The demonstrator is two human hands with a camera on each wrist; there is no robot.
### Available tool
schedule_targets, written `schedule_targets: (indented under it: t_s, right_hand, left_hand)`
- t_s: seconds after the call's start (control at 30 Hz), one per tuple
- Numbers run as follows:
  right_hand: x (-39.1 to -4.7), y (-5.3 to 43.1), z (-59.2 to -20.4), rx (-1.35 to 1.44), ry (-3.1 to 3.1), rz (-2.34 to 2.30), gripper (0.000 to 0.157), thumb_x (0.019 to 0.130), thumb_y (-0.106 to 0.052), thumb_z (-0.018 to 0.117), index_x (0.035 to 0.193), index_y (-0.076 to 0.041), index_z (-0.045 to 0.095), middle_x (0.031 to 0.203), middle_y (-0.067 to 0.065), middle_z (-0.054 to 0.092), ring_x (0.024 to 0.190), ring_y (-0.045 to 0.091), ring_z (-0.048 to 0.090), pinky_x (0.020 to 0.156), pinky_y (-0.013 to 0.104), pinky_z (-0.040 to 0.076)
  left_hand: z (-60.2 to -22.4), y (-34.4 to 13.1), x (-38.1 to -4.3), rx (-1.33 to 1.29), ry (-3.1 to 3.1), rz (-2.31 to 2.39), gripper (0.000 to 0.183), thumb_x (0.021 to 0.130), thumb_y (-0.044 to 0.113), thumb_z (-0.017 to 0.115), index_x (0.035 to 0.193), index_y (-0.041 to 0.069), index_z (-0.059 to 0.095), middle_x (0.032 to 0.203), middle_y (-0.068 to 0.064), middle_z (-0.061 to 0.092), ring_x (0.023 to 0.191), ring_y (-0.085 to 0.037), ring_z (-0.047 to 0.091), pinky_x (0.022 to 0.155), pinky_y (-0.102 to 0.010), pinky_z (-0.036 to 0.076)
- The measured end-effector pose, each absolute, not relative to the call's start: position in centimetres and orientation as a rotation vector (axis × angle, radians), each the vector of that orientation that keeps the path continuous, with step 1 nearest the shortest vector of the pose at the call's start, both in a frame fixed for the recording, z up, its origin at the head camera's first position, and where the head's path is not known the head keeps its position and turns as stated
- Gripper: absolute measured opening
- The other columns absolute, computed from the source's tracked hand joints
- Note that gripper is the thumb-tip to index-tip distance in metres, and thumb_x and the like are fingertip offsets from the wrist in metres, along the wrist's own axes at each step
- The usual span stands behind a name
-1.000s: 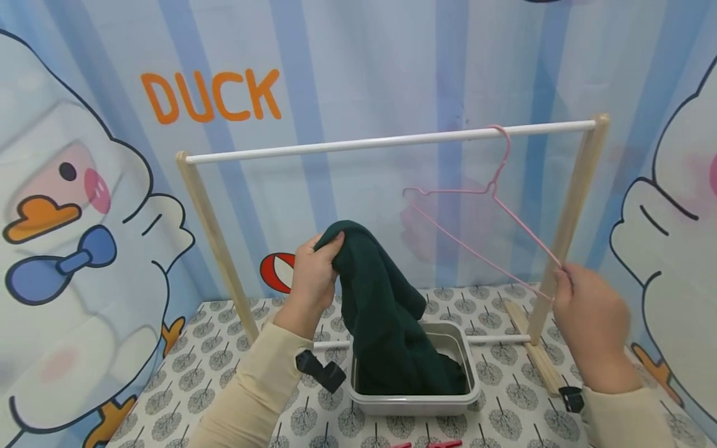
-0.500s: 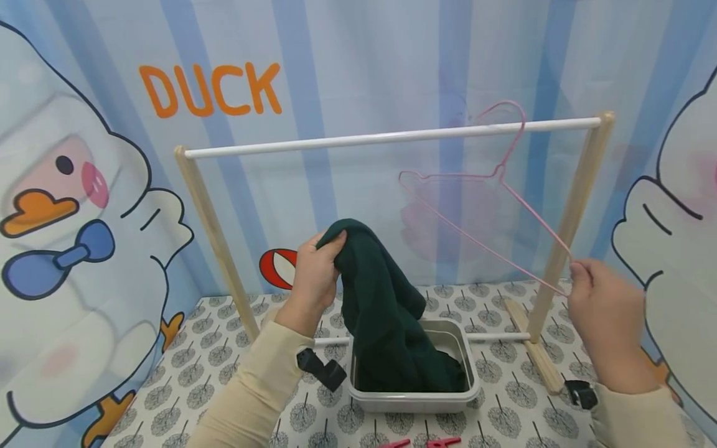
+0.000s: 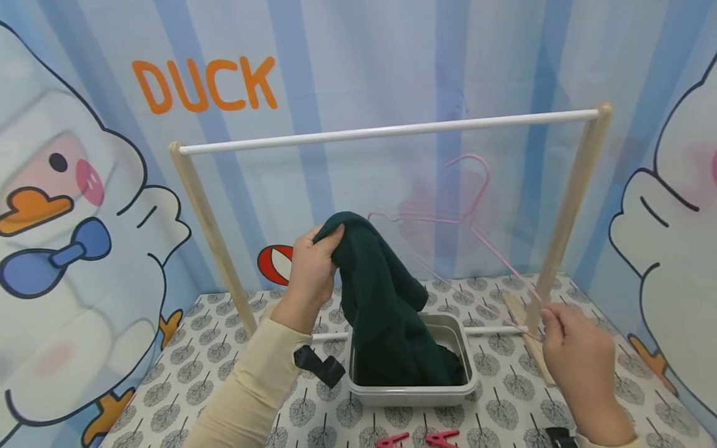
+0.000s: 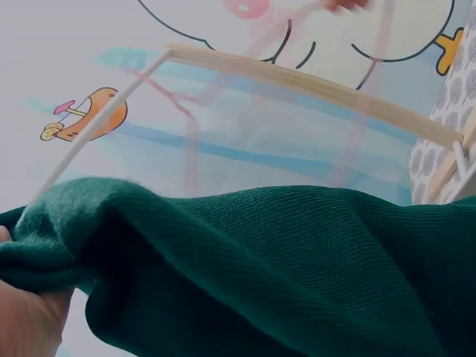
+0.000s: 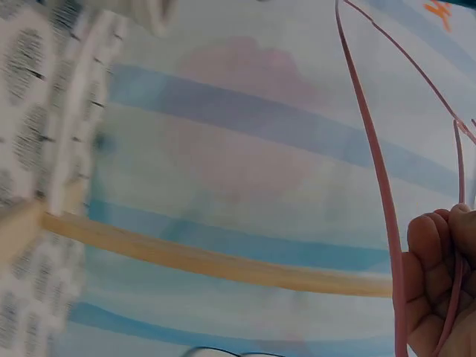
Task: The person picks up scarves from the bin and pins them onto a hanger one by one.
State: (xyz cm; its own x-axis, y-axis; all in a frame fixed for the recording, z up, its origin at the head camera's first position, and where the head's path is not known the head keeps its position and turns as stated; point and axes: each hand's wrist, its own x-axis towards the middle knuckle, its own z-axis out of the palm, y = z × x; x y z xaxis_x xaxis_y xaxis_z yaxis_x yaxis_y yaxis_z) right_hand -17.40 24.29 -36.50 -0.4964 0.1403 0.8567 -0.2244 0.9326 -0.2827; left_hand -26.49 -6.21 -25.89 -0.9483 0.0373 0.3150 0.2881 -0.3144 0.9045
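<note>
A dark green cloth garment (image 3: 381, 311) hangs from my left hand (image 3: 313, 267), which pinches its upper edge between thumb and fingers. Its lower part lies in a light grey rectangular bin (image 3: 414, 395). In the left wrist view the green fabric (image 4: 282, 260) fills the lower half. My right hand (image 3: 579, 354) grips a pink clothes hanger (image 3: 504, 261) by one end, and its hook points up, below the rack's white top bar. In the right wrist view the curled fingers of the right hand (image 5: 431, 260) hold the pink hanger wire (image 5: 372, 149).
A rack with wooden posts (image 3: 207, 224) and a white top rod (image 3: 386, 130) stands behind the bin. Two red clothespins (image 3: 442, 437) lie on the tree-patterned tablecloth (image 3: 190, 373) near the front. A duck-printed curtain (image 3: 358, 74) hangs behind.
The hanger first rises, its hook leaving the top bar, then my right hand lowers it and brings it left. My left hand keeps its hold on the green garment, almost unmoved.
</note>
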Motion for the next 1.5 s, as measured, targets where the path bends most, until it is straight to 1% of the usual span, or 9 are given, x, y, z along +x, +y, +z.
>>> schedule_targets:
  t_s: [0.17, 0.33, 0.47, 0.57, 0.7, 0.87, 1.13, 1.37, 1.5]
  right_hand:
    - [-18.3, 23.9, -40.3, 0.029, -2.147, 0.505, 0.008, 0.081, 0.002, 0.066, 0.083, 0.01, 0.064, 0.06, 0.017, 0.059, 0.04, 0.014, 0.043, 0.035, 0.022, 0.028]
    - [-18.4, 23.3, -42.6, -0.03, -2.301, 0.557, 0.009, 0.084, -0.002, 0.064, 0.08, 0.007, 0.064, 0.057, 0.009, 0.056, 0.042, 0.011, 0.038, 0.037, 0.022, 0.028]
    - [-18.0, 22.6, -43.4, -0.054, -2.411, 0.644, 0.011, 0.088, -0.006, 0.061, 0.08, 0.002, 0.064, 0.055, 0.002, 0.053, 0.044, 0.009, 0.037, 0.041, 0.023, 0.03]
    - [-17.5, 22.1, -43.3, -0.057, -2.458, 0.722, 0.014, 0.09, -0.01, 0.06, 0.079, -0.002, 0.065, 0.055, -0.002, 0.052, 0.045, 0.008, 0.038, 0.042, 0.023, 0.032]
    - [-17.0, 21.7, -43.0, -0.059, -2.491, 0.812, 0.017, 0.091, -0.013, 0.059, 0.077, -0.005, 0.065, 0.056, -0.004, 0.054, 0.047, 0.006, 0.042, 0.043, 0.021, 0.035]
    - [-16.4, 21.5, -42.3, -0.124, -2.571, 0.996, 0.017, 0.092, -0.014, 0.057, 0.078, -0.008, 0.065, 0.061, -0.002, 0.057, 0.051, 0.007, 0.047, 0.047, 0.022, 0.04]
    - [-15.6, 21.3, -42.0, -0.275, -2.651, 1.217, 0.017, 0.094, -0.014, 0.054, 0.085, -0.005, 0.066, 0.068, 0.003, 0.061, 0.062, 0.012, 0.06, 0.054, 0.023, 0.048]
    - [-15.4, 21.2, -41.7, -0.271, -2.638, 1.239, 0.018, 0.095, -0.015, 0.054, 0.089, -0.004, 0.067, 0.069, 0.003, 0.063, 0.063, 0.009, 0.062, 0.059, 0.022, 0.052]
    - [-15.3, 21.0, -41.3, -0.27, -2.645, 1.197, 0.018, 0.094, -0.016, 0.054, 0.089, -0.005, 0.068, 0.068, 0.0, 0.064, 0.061, 0.006, 0.06, 0.055, 0.022, 0.049]
  left_hand:
    - [-25.5, -6.0, -26.2, -0.429, -1.714, -2.407, 0.017, 0.095, 0.009, 0.051, 0.084, 0.007, 0.064, 0.085, -0.004, 0.058, 0.095, -0.019, 0.054, 0.093, -0.039, 0.041]
    - [-25.2, -5.8, -25.7, -0.482, -1.69, -2.413, 0.022, 0.095, 0.008, 0.051, 0.078, 0.012, 0.065, 0.078, -0.003, 0.058, 0.088, -0.017, 0.055, 0.09, -0.037, 0.042]
    - [-24.9, -5.4, -25.4, -0.507, -1.649, -2.395, 0.024, 0.095, 0.008, 0.051, 0.076, 0.012, 0.064, 0.073, -0.002, 0.057, 0.083, -0.016, 0.056, 0.082, -0.033, 0.044]
    - [-25.3, -5.0, -25.7, -0.5, -1.622, -2.359, 0.019, 0.095, 0.006, 0.051, 0.083, 0.005, 0.066, 0.075, -0.003, 0.057, 0.082, -0.016, 0.056, 0.078, -0.031, 0.045]
    - [-27.6, -4.6, -26.7, -0.413, -1.701, -2.282, 0.022, 0.095, 0.01, 0.052, 0.106, -0.004, 0.064, 0.094, -0.008, 0.061, 0.095, -0.02, 0.056, 0.085, -0.033, 0.046]
    - [-32.6, -4.2, -27.7, -0.221, -1.901, -2.194, 0.033, 0.095, 0.017, 0.053, 0.122, -0.001, 0.059, 0.125, -0.017, 0.055, 0.12, -0.029, 0.048, 0.102, -0.043, 0.038]
    - [-38.8, -3.6, -27.4, -0.053, -2.185, -2.146, 0.041, 0.095, 0.029, 0.052, 0.127, 0.003, 0.055, 0.136, -0.019, 0.046, 0.124, -0.037, 0.044, 0.102, -0.05, 0.036]
    - [-39.7, -3.1, -27.5, -0.072, -2.235, -2.206, 0.04, 0.096, 0.03, 0.05, 0.127, 0.004, 0.056, 0.139, -0.017, 0.043, 0.128, -0.037, 0.04, 0.104, -0.048, 0.034]
    - [-39.6, -2.7, -27.9, -0.063, -2.246, -2.261, 0.036, 0.097, 0.027, 0.05, 0.122, 0.002, 0.058, 0.139, -0.017, 0.043, 0.128, -0.037, 0.04, 0.103, -0.048, 0.035]
